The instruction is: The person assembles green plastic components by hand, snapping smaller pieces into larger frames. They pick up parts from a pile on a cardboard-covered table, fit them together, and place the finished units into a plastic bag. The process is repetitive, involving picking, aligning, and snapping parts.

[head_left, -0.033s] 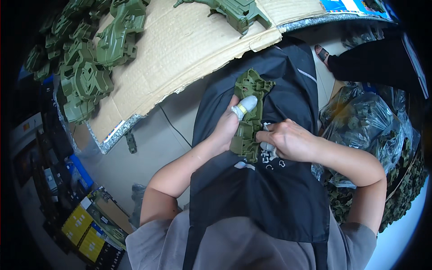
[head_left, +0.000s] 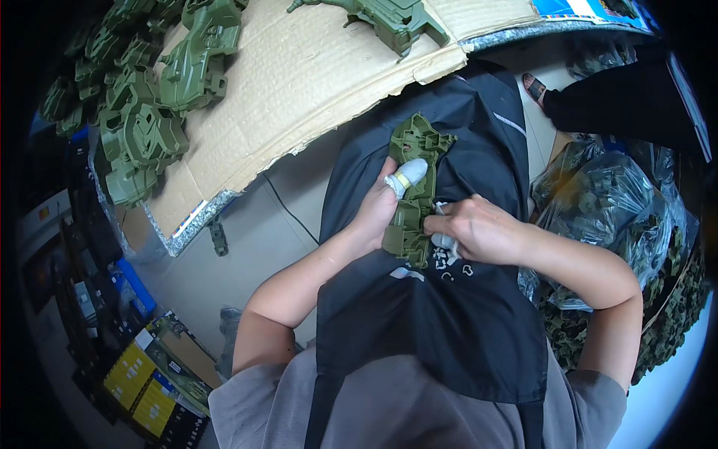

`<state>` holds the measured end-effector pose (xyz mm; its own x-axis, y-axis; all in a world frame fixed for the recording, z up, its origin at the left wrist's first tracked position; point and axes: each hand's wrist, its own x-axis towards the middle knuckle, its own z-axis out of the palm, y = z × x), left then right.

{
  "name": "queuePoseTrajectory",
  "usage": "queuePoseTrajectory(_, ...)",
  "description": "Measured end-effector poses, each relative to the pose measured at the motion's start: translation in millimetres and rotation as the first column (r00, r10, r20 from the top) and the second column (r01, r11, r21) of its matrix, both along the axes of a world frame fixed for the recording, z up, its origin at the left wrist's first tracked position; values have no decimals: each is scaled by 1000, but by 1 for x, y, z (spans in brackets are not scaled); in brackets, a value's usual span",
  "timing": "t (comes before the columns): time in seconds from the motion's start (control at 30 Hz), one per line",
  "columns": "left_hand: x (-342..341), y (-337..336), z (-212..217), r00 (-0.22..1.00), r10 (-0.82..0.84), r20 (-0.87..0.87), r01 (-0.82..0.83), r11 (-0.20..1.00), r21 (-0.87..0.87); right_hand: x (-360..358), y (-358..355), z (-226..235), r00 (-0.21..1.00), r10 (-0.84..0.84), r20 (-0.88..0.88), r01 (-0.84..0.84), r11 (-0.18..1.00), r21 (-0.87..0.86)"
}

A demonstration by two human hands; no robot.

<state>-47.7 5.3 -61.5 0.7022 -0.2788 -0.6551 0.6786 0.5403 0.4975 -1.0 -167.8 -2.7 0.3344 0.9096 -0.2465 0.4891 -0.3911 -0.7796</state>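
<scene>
Both hands grip an olive-green moulded plastic part [head_left: 412,191] over a black apron [head_left: 434,314]: left hand [head_left: 378,213] with bandaged thumb at 9 o'clock, right hand [head_left: 475,228] at 3 o'clock; similar parts [head_left: 142,112] crowd the cardboard-covered surface [head_left: 314,75].

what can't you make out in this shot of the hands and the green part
Head view only:
- Right hand: its fingers curl under, so what they pinch against the green part is hidden.
- Left hand: palm side is behind the part; only the wrapped thumb shows.
- The part's underside lies against the black apron.
- Bag of green pieces: glare and folds blur single pieces.
- Parts on the cardboard: top ones cut off by the edge.
</scene>
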Motion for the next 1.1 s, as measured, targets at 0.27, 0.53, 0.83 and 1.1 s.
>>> queuePoseTrajectory(0.27,4,3,10,998,61,16,-57,983,-172,40,1,49,950,274,149,-237,944,-230)
queuePoseTrajectory(0.53,-7,74,72,805,283,522,-202,957,-207,120,74,26,544,-611,575,390,791,471)
queuePoseTrajectory(0.83,14,52,48,685,410,603,-579,808,109,3,43,24,840,-538,-69,469,656,591)
queuePoseTrajectory(1.1,13,38,61,689,446,571,-555,832,21,-9,29,29,920,-387,67,289,782,553)
